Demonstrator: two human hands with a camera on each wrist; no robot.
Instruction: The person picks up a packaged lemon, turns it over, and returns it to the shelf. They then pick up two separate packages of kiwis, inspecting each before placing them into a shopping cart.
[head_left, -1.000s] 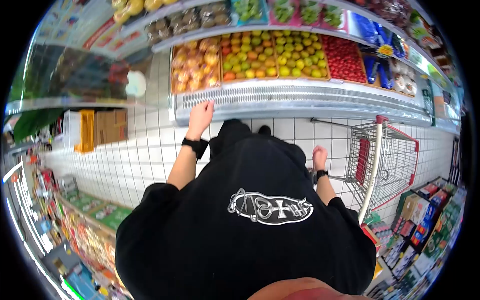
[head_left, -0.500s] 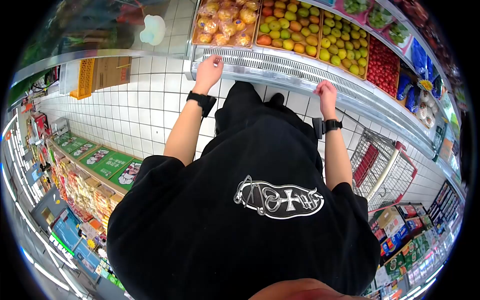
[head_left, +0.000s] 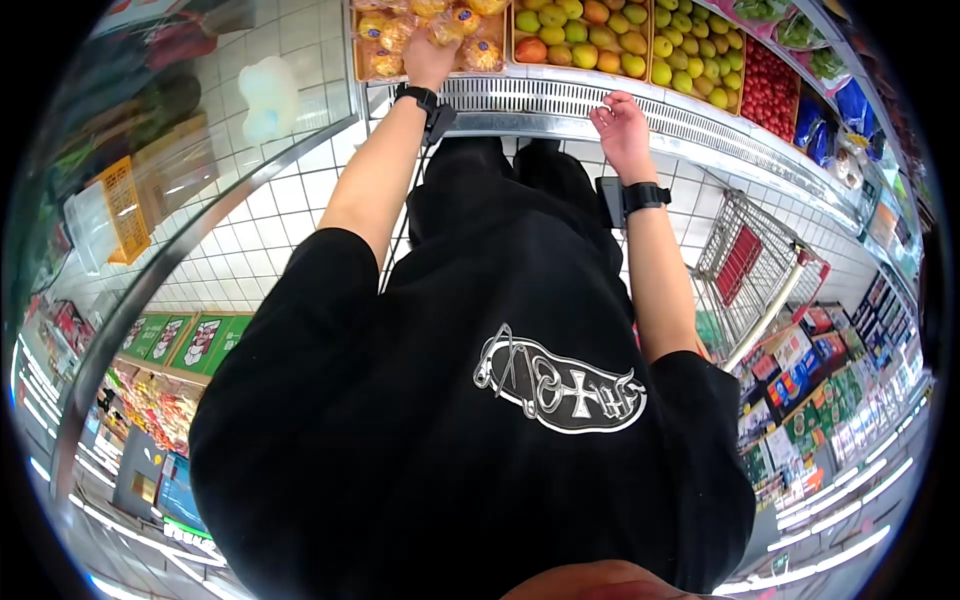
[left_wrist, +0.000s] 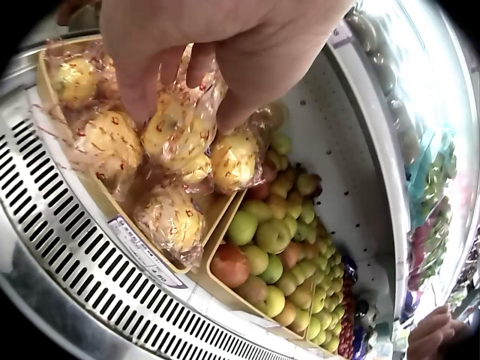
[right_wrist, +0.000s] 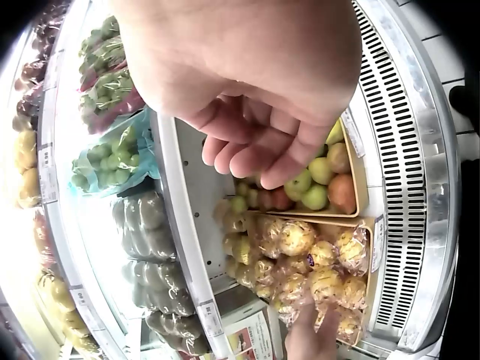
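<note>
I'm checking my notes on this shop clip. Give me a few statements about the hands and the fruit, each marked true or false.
1. The left hand pinches a plastic-wrapped fruit. True.
2. The right hand holds a green apple. False: it holds nothing, fingers loosely curled above the cooler's vent grille.
3. The shopping trolley stands on the person's right. True.
4. The wrapped fruit share one crate with the loose apples. False: the two lie in separate crates side by side.

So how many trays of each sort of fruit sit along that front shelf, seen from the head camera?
Wrapped fruit: 1 tray
Loose green and orange fruit: 2 trays
Small red fruit: 1 tray
Total: 4 trays
</note>
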